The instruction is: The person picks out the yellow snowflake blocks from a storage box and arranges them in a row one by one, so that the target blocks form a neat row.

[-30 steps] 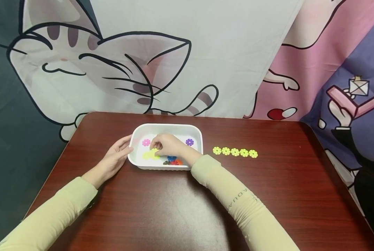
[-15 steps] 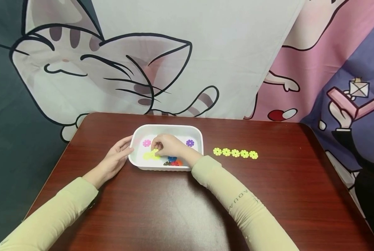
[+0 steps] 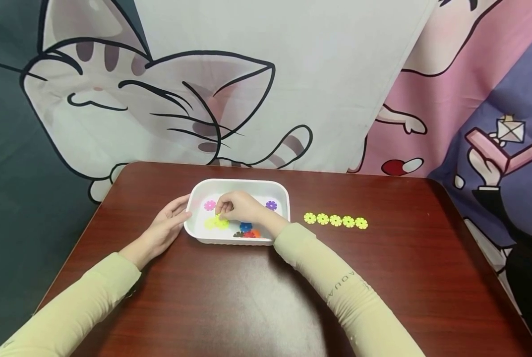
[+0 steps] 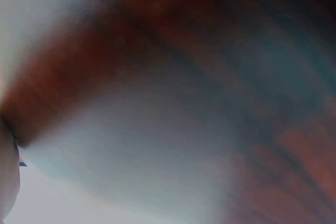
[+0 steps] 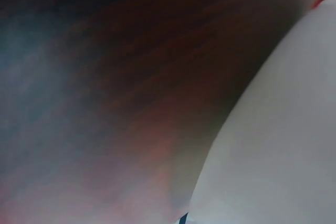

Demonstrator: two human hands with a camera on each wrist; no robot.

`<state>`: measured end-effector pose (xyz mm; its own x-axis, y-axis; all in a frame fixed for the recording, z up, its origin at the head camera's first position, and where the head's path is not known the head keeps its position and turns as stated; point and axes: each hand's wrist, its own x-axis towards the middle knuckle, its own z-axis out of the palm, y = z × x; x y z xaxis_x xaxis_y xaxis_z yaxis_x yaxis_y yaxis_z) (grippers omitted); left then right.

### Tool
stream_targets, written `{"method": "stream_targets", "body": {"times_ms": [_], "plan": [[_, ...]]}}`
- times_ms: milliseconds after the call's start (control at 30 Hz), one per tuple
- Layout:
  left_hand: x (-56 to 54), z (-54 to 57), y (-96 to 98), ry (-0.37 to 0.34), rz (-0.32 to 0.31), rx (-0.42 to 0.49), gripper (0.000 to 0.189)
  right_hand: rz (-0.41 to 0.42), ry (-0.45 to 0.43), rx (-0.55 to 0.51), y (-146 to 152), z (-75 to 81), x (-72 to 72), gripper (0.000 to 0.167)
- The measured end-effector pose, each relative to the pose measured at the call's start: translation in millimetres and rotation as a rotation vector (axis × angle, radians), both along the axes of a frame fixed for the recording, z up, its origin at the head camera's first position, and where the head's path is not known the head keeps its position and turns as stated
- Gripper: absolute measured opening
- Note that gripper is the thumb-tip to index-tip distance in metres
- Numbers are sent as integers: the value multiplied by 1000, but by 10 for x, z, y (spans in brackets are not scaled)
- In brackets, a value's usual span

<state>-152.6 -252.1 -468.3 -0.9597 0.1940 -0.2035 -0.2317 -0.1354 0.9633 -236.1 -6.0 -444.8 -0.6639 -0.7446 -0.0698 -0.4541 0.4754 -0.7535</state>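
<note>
In the head view, a white plastic tray (image 3: pixel 236 241) stands on the table, and my left hand (image 3: pixel 164 225) holds its left end, thumb over the rim and fingers along the outer wall. My right hand (image 3: pixel 239 206) reaches inside with curled fingers, its fingertips pinching at a yellow flower-shaped disc (image 3: pixel 221 222) among other yellow discs. Around it in the tray lie a pink disc (image 3: pixel 209 205), a purple disc (image 3: pixel 271 205), a blue disc (image 3: pixel 245 227) and red and orange discs (image 3: pixel 250 234). Both wrist views are blurred; the left one shows a finger edge.
To the tray's right, several yellow flower discs (image 3: pixel 335 220) form a row on the dark red wooden table (image 3: pixel 230 297). A cloth backdrop (image 3: pixel 328 74) with cartoon animals hangs behind the table's far edge. The right forearm crosses the tray's right front corner.
The head view has shifted slightly, so everything sits a little lower and further right. My right fingertips stay at the yellow discs with only slight movement; the left hand keeps its place on the tray.
</note>
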Motion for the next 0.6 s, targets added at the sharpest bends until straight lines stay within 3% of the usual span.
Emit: {"method": "stream_targets", "body": {"times_ms": [600], "plan": [[-9, 2, -5, -5, 3, 5, 66, -145, 12, -79, 250, 213, -145, 6]]}}
